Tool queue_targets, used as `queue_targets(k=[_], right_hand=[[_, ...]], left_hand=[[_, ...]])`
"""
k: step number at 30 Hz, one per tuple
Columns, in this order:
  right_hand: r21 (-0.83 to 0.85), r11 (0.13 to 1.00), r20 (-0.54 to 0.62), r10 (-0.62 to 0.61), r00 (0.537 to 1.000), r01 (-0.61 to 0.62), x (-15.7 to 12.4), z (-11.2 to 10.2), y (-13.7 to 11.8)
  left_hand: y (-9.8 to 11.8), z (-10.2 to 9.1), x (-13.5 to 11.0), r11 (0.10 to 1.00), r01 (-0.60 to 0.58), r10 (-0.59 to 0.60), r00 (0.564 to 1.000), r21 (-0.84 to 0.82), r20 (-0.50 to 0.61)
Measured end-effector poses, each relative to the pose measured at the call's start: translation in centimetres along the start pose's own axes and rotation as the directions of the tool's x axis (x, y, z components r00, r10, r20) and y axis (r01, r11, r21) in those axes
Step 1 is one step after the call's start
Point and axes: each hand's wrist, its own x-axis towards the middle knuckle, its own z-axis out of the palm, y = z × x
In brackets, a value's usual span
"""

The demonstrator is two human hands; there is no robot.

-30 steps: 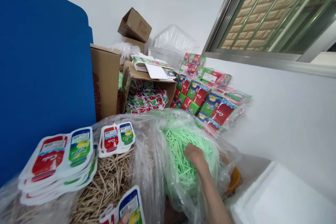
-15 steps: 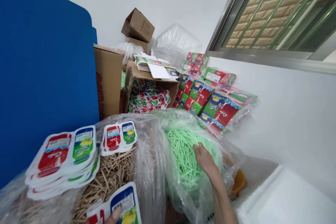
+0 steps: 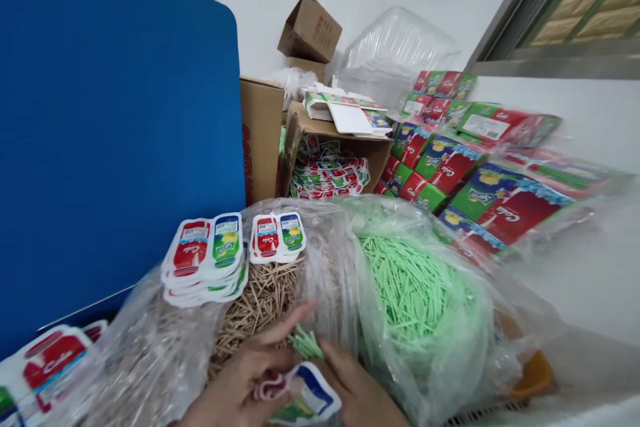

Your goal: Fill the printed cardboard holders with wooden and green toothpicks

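My left hand [image 3: 245, 373] is closed on a printed cola-and-sprite card [image 3: 307, 397], bent into a roll at its left side. Close beside it, my right hand [image 3: 357, 383] pinches a small bunch of green sticks [image 3: 307, 343], their tips showing above the card. Both hands are low in the view, in front of a plastic bag of brown sticks [image 3: 257, 300]. Right of them an open clear bag holds many loose green sticks [image 3: 407, 283]. On the brown sticks lie a stack of larger printed cards [image 3: 205, 257] and a smaller stack [image 3: 278, 238].
A blue panel [image 3: 120, 120] rises at the left. Behind the bags, a cardboard box [image 3: 295, 147] holds many printed cards. Wrapped cola-and-sprite packs [image 3: 450, 163] are piled at the right by the wall. More printed cards [image 3: 50, 367] lie at the lower left.
My right hand has left the green-stick bag and come to the left hand, carrying a bunch of green sticks. The left hand has risen with the card. The view has swung left.
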Motion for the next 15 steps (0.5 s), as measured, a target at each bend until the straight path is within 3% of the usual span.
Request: queue_targets(k=[3,5,8,11,13,15], right_hand=[[0.114,0.993,0.171,0.002,0.985,-0.022,0.8,0.8,0.1],[0.190,0.981,0.226,-0.003,0.974,-0.041,1.4,1.5,0.2],[0.260,0.964,0.212,0.004,0.977,-0.060,2.3,2.2,0.1],[0.314,0.949,0.217,-0.056,0.974,-0.016,2.3,2.1,-0.7],[0.313,0.950,0.224,-0.096,0.970,0.022,1.9,1.8,-1.2],[0.244,0.970,0.206,-0.056,0.977,0.005,1.3,1.4,-1.4]], left_hand=[[-1.2,0.8,-0.2,0.990,-0.085,0.073,0.992,0.114,0.107],[-2.2,1.3,-0.7,0.980,-0.118,0.109,0.992,0.157,0.066],[-3.0,1.5,-1.4,0.963,-0.128,0.155,0.983,0.239,-0.100],[-3.2,1.7,-1.3,0.935,-0.183,0.224,0.969,0.303,-0.106],[-3.2,1.9,-0.8,0.951,-0.138,0.171,0.981,0.278,-0.095],[-3.3,2.2,-0.2,0.974,-0.054,0.088,0.985,0.218,-0.147]])
